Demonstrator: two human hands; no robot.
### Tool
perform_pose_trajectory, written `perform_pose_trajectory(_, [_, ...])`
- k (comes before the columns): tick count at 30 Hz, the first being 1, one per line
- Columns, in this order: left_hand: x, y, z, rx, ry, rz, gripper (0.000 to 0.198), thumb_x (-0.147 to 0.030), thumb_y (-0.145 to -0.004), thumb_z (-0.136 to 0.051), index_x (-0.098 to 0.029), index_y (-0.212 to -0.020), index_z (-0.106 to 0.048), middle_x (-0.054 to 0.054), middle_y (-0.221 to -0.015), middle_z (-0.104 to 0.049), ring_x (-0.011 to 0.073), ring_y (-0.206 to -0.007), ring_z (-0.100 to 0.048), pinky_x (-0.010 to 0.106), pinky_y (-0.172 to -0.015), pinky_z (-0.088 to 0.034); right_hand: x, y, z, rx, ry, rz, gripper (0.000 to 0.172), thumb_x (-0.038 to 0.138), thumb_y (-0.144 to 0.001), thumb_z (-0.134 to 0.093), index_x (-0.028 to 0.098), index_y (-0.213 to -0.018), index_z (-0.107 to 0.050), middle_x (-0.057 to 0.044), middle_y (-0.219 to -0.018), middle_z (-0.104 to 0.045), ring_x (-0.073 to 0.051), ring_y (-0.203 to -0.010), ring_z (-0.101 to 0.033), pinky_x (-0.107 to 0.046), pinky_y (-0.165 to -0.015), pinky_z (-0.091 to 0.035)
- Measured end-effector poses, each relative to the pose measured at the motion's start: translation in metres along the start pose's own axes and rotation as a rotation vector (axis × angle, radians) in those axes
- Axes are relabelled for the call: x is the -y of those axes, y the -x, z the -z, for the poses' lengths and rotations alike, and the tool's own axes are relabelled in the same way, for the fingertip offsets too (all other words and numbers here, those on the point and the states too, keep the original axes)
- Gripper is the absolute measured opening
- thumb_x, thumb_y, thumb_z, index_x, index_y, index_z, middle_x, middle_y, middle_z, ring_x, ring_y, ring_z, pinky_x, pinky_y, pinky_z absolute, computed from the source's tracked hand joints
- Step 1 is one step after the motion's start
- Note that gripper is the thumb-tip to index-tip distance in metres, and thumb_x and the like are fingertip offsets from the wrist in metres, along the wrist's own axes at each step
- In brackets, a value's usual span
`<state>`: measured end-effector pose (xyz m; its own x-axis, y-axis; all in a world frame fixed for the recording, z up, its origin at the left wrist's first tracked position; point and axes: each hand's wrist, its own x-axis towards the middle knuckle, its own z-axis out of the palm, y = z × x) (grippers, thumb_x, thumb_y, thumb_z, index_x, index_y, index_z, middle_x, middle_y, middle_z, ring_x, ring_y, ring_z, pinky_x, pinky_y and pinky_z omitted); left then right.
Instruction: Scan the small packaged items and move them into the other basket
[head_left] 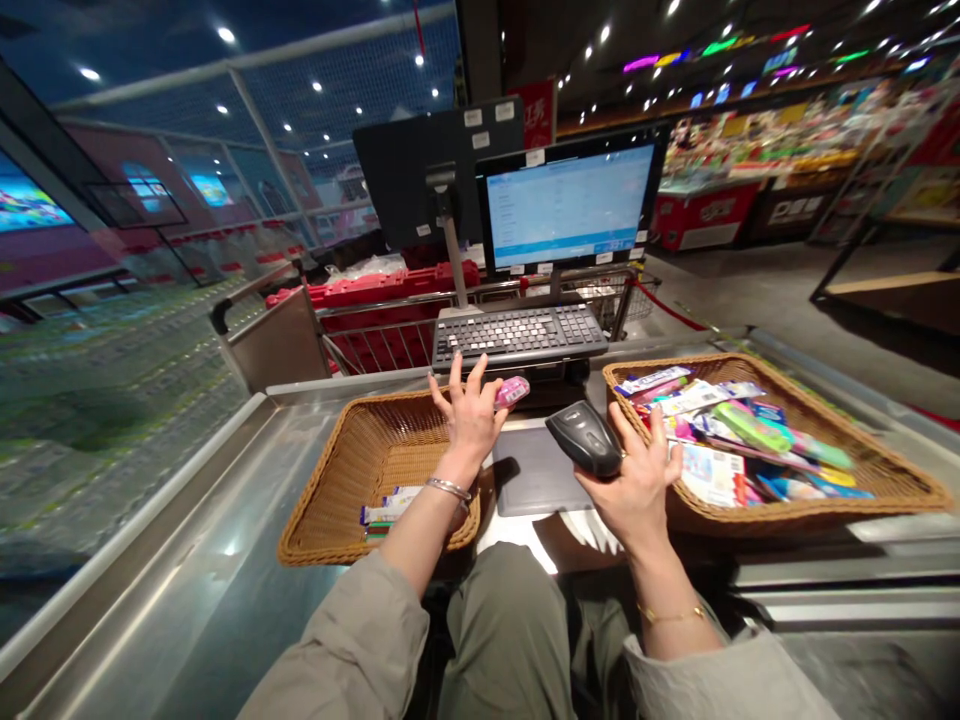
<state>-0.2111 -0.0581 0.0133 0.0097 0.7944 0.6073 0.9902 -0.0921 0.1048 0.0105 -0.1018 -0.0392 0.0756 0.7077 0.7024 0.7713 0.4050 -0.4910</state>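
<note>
My left hand [471, 425] pinches a small pink oval item [513, 391] with a pale label between thumb and forefinger, its other fingers spread. That hand is over the right side of a wicker basket [315, 480], where a few slim packaged items [390, 508] lie near the front. My right hand [637, 480] grips a black barcode scanner [585, 437], whose head points up and left toward the pink item. The scanner is above a grey flat pad [536, 470]. Right of it stands a second wicker basket [900, 490] with several colourful packaged items [720, 430].
A keyboard [521, 330] sits behind the pad, below a lit monitor [570, 205]. Beside the monitor is the back of a dark screen [420, 180]. Red crates [375, 290] and a metal shopping cart [382, 340] stand beyond the metal counter [217, 500].
</note>
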Motion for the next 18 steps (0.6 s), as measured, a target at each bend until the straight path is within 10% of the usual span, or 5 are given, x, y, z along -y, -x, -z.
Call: perform_pose_trajectory(18, [0.003, 0.006, -0.019, -0.038, -0.004, -0.030, 0.034, -0.036, -0.085, -0.076, -0.029, -0.119, -0.071, 0.008, -0.160, -0.048, 0.0402, -0.156, -0.023, 0.076, -0.122, 0.004, 0.000, 0.001, 0.003, 0.077, 0.036, 0.115, 0.022, 0.034, -0.078, -0.065, 0.022, -0.094, -0.073, -0.010, -0.137, -0.067, -0.041, -0.153, -0.029, -0.073, -0.119, -0.016])
